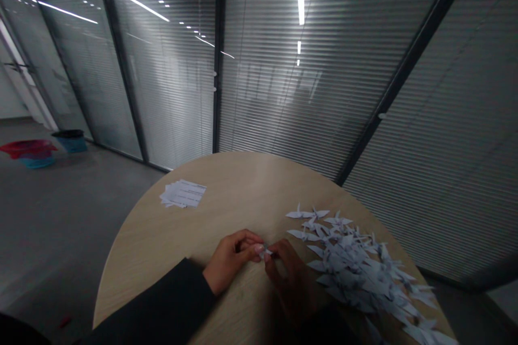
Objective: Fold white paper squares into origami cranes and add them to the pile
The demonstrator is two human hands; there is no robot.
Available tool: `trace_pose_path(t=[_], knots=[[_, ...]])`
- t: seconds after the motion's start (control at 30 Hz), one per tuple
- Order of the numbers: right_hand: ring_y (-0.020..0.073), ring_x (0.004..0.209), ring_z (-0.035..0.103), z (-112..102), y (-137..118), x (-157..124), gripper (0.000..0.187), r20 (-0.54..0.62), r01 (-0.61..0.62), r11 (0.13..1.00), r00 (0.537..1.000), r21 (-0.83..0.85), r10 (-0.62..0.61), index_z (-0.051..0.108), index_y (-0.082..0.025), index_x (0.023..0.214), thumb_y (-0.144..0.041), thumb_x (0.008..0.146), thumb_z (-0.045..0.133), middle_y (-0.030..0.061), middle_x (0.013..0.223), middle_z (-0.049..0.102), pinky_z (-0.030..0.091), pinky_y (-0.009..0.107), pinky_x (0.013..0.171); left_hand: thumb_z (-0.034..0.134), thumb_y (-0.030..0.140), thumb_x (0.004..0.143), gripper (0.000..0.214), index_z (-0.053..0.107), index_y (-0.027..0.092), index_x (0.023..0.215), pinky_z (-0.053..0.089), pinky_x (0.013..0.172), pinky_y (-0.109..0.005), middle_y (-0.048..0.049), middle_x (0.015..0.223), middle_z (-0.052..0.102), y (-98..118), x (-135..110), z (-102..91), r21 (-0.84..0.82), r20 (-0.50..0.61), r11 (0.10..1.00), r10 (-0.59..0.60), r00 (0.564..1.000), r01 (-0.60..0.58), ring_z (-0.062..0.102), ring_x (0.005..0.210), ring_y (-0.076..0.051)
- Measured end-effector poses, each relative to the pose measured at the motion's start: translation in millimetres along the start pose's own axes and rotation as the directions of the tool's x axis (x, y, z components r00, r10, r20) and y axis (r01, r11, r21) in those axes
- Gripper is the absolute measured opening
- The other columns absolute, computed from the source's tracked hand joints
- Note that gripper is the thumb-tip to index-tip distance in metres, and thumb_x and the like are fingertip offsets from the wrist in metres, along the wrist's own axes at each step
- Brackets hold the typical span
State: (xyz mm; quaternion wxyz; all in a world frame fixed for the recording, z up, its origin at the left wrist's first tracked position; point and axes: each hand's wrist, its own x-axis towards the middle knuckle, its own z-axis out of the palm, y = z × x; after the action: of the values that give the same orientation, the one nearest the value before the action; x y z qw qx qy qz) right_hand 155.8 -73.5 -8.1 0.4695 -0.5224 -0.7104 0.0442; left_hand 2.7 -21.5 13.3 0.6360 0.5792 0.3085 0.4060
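Over the front middle of the round wooden table, my left hand [237,253] and my right hand [289,275] meet at the fingertips. Between them is a small folded piece of white paper [265,251], pinched from both sides. Most of it is hidden by the fingers, so its folded shape does not show clearly. Just right of my right hand lies a heap of white paper cranes [352,264], wings spread and overlapping. Farther off on the left side sits a loose stack of printed paper sheets [183,194].
The round table [251,172] has a curved edge close to a glass partition with blinds [279,102]. On the grey floor at the left stand a bin with a red liner [30,151] and a bin with a black liner [72,141].
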Motion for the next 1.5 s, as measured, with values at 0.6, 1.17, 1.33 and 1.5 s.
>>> trace_pose_path(t=[0.6,1.17,1.33,1.5], knots=[[0.0133,0.065,0.057,-3.2,-11.2,4.2,0.016,-0.068,0.066,0.998,0.996,0.022,-0.065,0.053,-0.023,0.076,-0.023,0.091,0.046,-0.002,0.071,0.055,0.044,0.022,0.06,0.08,0.052,0.058,0.041,0.068,0.013,0.061,0.047,0.056,-0.025,-0.0024,0.058,0.063,2.2,2.2,-1.7,-0.045,-0.079,0.999,-0.009,0.997,0.006,0.055,0.054,-0.013],[0.0139,0.072,0.058,-7.0,-10.7,3.6,0.018,0.031,-0.014,0.989,0.999,0.146,0.01,0.056,-0.023,0.081,-0.029,0.095,0.044,-0.0015,0.077,0.057,0.044,0.024,0.065,0.08,0.047,0.056,0.035,0.071,0.013,0.06,0.044,0.057,-0.025,-0.0035,0.057,0.065,4.6,3.1,-3.5,-0.065,-0.144,0.998,-0.011,0.989,0.002,0.055,0.055,-0.013],[0.0139,0.068,0.057,-8.1,-14.6,4.9,0.019,-0.012,0.015,0.989,1.0,0.148,-0.013,0.055,-0.023,0.079,-0.028,0.094,0.044,-0.002,0.073,0.057,0.044,0.024,0.063,0.079,0.055,0.055,0.043,0.068,0.014,0.061,0.046,0.057,-0.026,-0.0023,0.057,0.063,4.0,4.3,-2.4,-0.065,-0.179,0.998,-0.011,0.984,0.0,0.055,0.055,-0.014],[0.015,0.07,0.058,-5.7,-12.7,4.1,0.018,0.0,0.013,0.996,1.0,0.088,-0.013,0.056,-0.023,0.079,-0.027,0.092,0.046,-0.0002,0.074,0.058,0.046,0.025,0.064,0.076,0.065,0.053,0.053,0.061,0.016,0.064,0.049,0.059,-0.026,0.0015,0.059,0.059,6.6,4.9,-0.6,-0.105,-0.222,0.994,-0.013,0.975,-0.011,0.056,0.058,-0.013]])
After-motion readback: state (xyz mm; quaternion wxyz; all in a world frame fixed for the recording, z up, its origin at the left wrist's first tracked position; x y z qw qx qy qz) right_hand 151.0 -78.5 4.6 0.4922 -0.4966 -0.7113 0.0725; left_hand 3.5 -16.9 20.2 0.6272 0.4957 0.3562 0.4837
